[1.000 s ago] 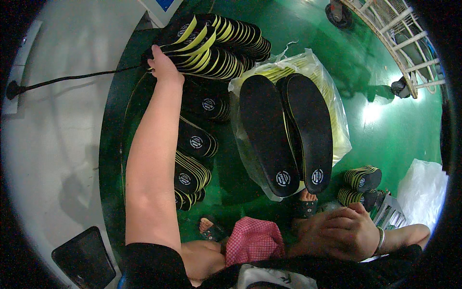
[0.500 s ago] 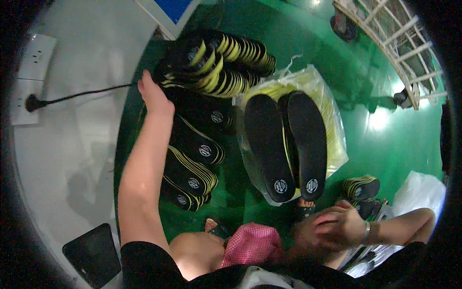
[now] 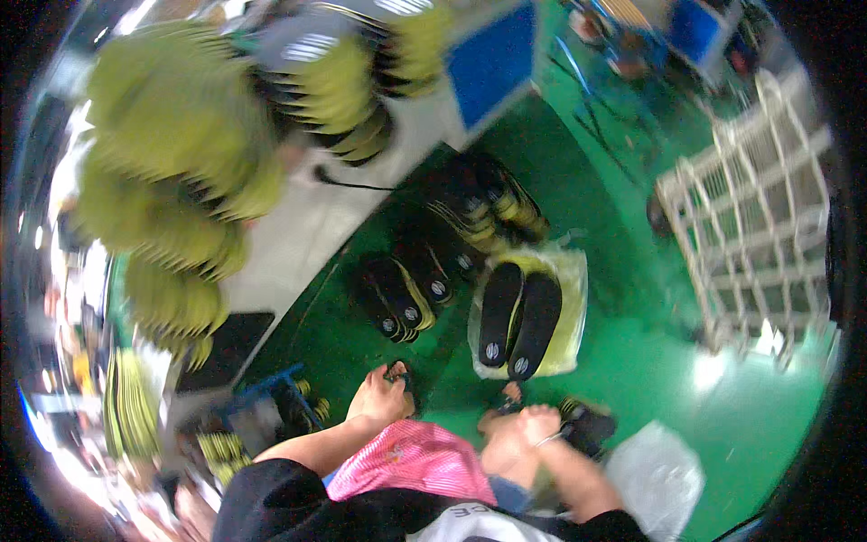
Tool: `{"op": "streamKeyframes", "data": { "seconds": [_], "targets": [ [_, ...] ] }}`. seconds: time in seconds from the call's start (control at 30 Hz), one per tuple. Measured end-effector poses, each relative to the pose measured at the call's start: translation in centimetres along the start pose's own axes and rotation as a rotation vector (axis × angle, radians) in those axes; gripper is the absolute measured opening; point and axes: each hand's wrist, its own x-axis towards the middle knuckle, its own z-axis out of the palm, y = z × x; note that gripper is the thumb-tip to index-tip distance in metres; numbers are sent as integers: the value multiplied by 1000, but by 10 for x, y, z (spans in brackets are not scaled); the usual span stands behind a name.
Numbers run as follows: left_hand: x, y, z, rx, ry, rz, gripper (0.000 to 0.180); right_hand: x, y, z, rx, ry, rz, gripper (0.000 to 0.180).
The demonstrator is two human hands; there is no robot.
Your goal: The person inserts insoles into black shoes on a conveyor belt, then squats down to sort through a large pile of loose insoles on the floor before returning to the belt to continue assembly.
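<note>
Black sleeves [image 3: 271,499], forearms [image 3: 323,443] angled inward, hands [image 3: 383,397] apart

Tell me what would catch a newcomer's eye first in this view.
Probably the big, blurred yellow-green stacks crowding the upper left. Next, the paired black insoles lying on a clear plastic bag on the green floor, just right of centre. Then the bright pink cloth at the bottom, with the left hand and right hand out to either side of it.
</note>
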Motion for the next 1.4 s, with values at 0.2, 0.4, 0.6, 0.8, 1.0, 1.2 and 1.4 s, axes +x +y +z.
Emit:
{"op": "streamKeyframes", "data": {
  "seconds": [0.2, 0.4, 0.6, 0.8, 1.0, 1.2, 1.4],
  "targets": [
    [-145, -33, -101, -1029, 34, -404, 48, -48, -84, -73, 71, -165, -74, 26],
    [-208, -52, -228, -1349, 397, -533, 34, -60, -100, -195, 536, -342, -173, 26],
    [-258, -127, -352, -1668, 921, -149, 22, -42, -236, -427, 816, -12, -364, 20],
    [-375, -212, -409, -1247, 1591, 836, 11, -62, -447, -549, 925, 434, -1351, 32],
    [-443, -277, -387, -1113, 1716, 944, 30, -89, -630, -547, 1165, 176, -1488, 47],
    [-476, -306, -372, -1166, 1724, 630, 29, -52, -684, -542, 907, -77, -1752, 31],
    [-457, -325, -384, -1113, 1921, 664, 29, 9, -694, -560, 645, 145, -1782, 24]
  ]
}}
